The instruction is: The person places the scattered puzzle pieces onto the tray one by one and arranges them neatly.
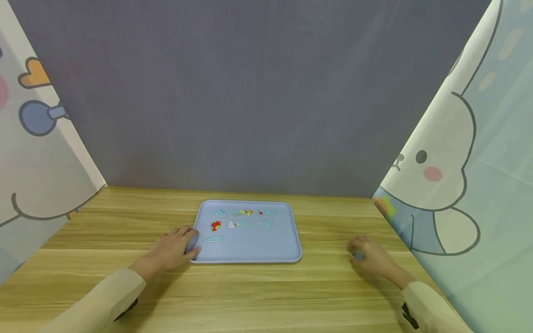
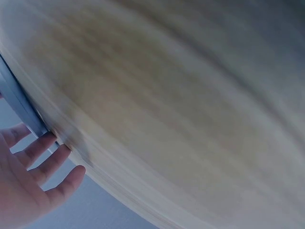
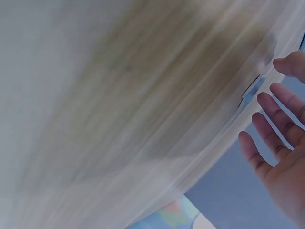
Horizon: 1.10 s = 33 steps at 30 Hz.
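Observation:
A pale blue tray [image 1: 262, 247] lies on the table, bearing several flat, puzzle-like pieces, mostly light blue. Among them are a red piece [image 1: 215, 225] and a long light blue piece [image 1: 213, 239]. At the tray's left edge rests my left hand [image 1: 170, 248], fingers spread and relaxed; the left wrist view shows its fingertips by the tray rim [image 2: 19, 102]. My right hand [image 1: 372, 259] is over the table, right of the tray. Beneath its fingers is a blue piece [image 1: 358, 255]; in the right wrist view this flat piece [image 3: 252, 89] lies beyond the parted, loosely extended fingers.
The wooden table [image 1: 258, 296] runs to a grey wall panel [image 1: 250, 101] at the back. Printed cloths with cartoon figures stand at the left [image 1: 46, 162] and right [image 1: 449, 185] sides.

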### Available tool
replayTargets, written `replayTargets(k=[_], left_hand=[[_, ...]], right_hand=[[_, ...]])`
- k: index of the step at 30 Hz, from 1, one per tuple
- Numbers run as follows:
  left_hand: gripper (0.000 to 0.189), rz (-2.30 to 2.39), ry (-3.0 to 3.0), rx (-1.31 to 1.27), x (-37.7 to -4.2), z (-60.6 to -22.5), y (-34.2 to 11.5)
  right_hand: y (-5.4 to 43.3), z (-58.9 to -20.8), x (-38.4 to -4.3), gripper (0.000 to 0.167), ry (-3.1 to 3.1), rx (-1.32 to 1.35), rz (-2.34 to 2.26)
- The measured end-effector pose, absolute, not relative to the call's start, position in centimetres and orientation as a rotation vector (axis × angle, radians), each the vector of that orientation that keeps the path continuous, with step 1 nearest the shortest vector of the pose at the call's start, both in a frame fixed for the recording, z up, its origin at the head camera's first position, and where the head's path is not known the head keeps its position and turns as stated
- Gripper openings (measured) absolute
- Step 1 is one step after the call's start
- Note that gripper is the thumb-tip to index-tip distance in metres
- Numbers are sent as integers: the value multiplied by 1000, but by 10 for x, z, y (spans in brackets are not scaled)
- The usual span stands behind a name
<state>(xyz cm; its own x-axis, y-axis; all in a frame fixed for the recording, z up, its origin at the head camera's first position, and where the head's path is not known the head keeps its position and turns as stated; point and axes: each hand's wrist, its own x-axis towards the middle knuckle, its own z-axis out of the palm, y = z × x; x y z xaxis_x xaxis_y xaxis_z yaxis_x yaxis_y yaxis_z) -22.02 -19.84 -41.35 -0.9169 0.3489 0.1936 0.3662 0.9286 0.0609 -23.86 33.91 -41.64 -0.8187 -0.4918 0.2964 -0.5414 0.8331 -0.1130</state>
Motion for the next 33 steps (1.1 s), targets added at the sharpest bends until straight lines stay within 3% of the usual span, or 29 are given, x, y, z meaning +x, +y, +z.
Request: replayTargets(k=[33], left_hand=[[49, -142, -2915, -531, -222, -417, -200]], right_hand=[[348, -417, -230, 24, -2750, 771, 279]])
